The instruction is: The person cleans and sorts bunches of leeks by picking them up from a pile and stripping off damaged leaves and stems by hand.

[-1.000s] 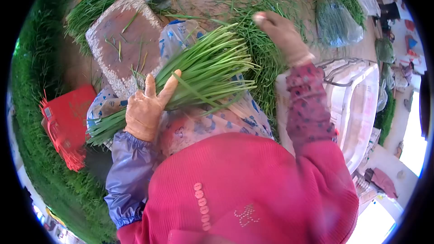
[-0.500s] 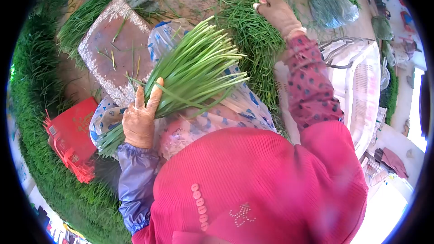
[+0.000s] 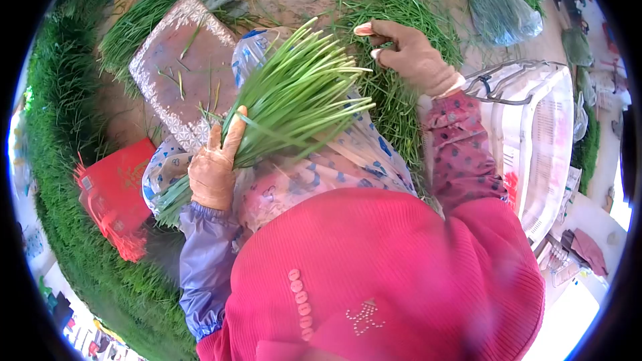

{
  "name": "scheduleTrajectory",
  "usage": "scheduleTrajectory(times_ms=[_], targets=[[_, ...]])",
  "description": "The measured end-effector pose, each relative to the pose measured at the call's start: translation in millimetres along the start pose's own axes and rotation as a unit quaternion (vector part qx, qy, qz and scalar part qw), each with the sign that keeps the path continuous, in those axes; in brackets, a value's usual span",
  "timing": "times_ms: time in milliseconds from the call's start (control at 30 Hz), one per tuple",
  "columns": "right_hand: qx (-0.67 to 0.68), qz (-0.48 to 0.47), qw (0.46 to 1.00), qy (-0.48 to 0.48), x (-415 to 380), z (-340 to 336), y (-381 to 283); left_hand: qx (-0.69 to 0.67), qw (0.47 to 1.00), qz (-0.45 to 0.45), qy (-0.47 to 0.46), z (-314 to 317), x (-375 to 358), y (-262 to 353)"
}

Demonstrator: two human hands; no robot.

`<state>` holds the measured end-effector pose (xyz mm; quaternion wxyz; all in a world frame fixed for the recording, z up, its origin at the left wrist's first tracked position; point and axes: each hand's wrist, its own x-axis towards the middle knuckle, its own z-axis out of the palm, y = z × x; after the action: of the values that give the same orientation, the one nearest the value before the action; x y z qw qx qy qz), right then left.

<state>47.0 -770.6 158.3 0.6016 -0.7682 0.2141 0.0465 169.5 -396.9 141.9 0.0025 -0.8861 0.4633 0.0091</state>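
My left hand (image 3: 212, 172), in a tan glove, is closed around a thick bunch of chives (image 3: 294, 97). The pale cut ends fan out to the upper right, and the green leaf tips hang below my wrist. My right hand (image 3: 408, 53) wears a brown glove with bare fingertips. It hovers over a pile of loose chives (image 3: 394, 103), just right of the bunch's cut ends. Its index finger and thumb are apart, with nothing visible between them; the other fingers are partly hidden. A clear plastic apron with blue prints (image 3: 381, 154) covers my lap under the bunch.
A patterned board (image 3: 177, 70) with stray leaves lies ahead on the left, beside more chives (image 3: 144, 27). A red bag (image 3: 120, 184) rests against a long bank of chives (image 3: 63, 180). To the right stand a white plastic basket (image 3: 542, 134) and a bagged bundle (image 3: 501, 10).
My right hand has come back from the far pile toward the bunch, and its fingers have spread. My left hand keeps its hold on the chives. The whole view has shifted slightly.
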Motion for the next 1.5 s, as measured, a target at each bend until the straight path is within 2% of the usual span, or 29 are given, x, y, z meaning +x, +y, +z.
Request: scheduleTrajectory(times_ms=[33, 67, 100, 167, 200, 233, 300, 333, 467, 533, 633, 767, 900, 967, 1000, 1033, 1100, 1133, 1167, 1233, 1267, 1300, 1333, 1367, 1400, 1433, 1467, 1500], targets=[[-0.049, -0.039, 0.998, 0.020, 0, -5, -1, -0.006, 1.000, 0.005, 0.010, 1, 0, 1], [-0.002, -0.084, 0.996, 0.011, -5, -2, -8, -0.007, 1.000, 0.003, 0.010, 1, 0, 2], [-0.003, -0.083, 0.996, 0.009, -9, 3, -11, -0.003, 1.000, -0.002, -0.003, 0, 0, 3], [-0.120, -0.298, 0.947, -0.003, -16, 19, -17, 0.002, 1.000, -0.006, -0.016, -1, 1, 3], [-0.104, -0.359, 0.928, -0.006, -15, 30, -25, -0.009, 1.000, -0.009, -0.021, -1, 2, 2], [-0.103, -0.359, 0.928, -0.005, -12, 35, -25, -0.020, 0.999, -0.011, -0.026, -1, 2, 2], [-0.214, -0.400, 0.891, -0.005, -5, 42, -18, -0.018, 0.999, -0.012, -0.034, -3, 2, 2], [-0.196, -0.447, 0.873, 0.014, 1, 44, -9, -0.015, 0.999, -0.013, -0.039, -3, 2, 2], [-0.220, -0.455, 0.863, 0.023, 2, 45, -5, -0.039, 0.999, -0.004, -0.017, -4, 3, 1], [-0.132, -0.304, 0.941, 0.071, -9, 48, -11, -0.033, 0.999, -0.013, -0.039, -4, 3, 2], [-0.122, -0.311, 0.937, 0.105, -11, 47, -4, -0.030, 0.999, -0.016, -0.043, -4, 4, 3], [-0.195, -0.298, 0.933, 0.051, -16, 29, -2, -0.021, 0.998, -0.018, -0.050, -7, 5, 3], [-0.136, -0.235, 0.962, 0.037, -29, 22, -18, -0.028, 0.998, -0.013, -0.053, -6, 4, 2], [-0.147, -0.323, 0.934, 0.034, -22, 24, -17, -0.030, 0.998, -0.009, -0.054, -4, 5, 4], [-0.217, -0.339, 0.913, 0.071, -19, 32, -20, -0.040, 0.998, -0.009, -0.044, -3, 6, 4], [-0.217, -0.339, 0.913, 0.075, -15, 39, -20, -0.049, 0.998, -0.010, -0.034, -3, 7, 4], [-0.345, -0.358, 0.862, 0.099, -7, 51, -17, -0.048, 0.998, -0.013, -0.044, -5, 9, 4], [-0.345, -0.400, 0.842, 0.114, -7, 54, -24, -0.047, 0.997, -0.019, -0.055, -6, 8, 4], [-0.343, -0.403, 0.841, 0.112, -7, 54, -34, -0.045, 0.997, -0.023, -0.055, -7, 9, 4], [-0.163, -0.487, 0.858, 0.008, -10, 53, -55, -0.048, 0.996, -0.041, -0.060, -8, 11, 4], [-0.107, -0.504, 0.857, 0.004, -14, 51, -69, -0.048, 0.996, -0.040, -0.062, -11, 12, 4], [-0.051, -0.521, 0.852, 0.000, -18, 49, -83, -0.115, 0.988, -0.057, -0.084, -16, 16, 5], [0.069, -0.517, 0.847, -0.099, -17, 37, -91, -0.180, 0.975, -0.070, -0.106, -19, 21, 6], [0.127, -0.515, 0.835, -0.143, -17, 25, -90, -0.179, 0.976, -0.062, -0.104, -15, 23, 4], [0.183, -0.509, 0.820, -0.188, -16, 13, -89, -0.303, 0.951, -0.033, -0.060, -6, 22, -2], [0.297, -0.470, 0.827, -0.084, -17, 0, -85, -0.419, 0.908, -0.003, -0.017, 4, 21, -10], [0.405, -0.421, 0.811, 0.021, -17, -15, -78, -0.403, 0.914, -0.019, -0.040, 16, 16, -21], [0.506, -0.361, 0.774, 0.121, -16, -31, -70, -0.397, 0.917, -0.013, -0.036, 19, 15, -28]])
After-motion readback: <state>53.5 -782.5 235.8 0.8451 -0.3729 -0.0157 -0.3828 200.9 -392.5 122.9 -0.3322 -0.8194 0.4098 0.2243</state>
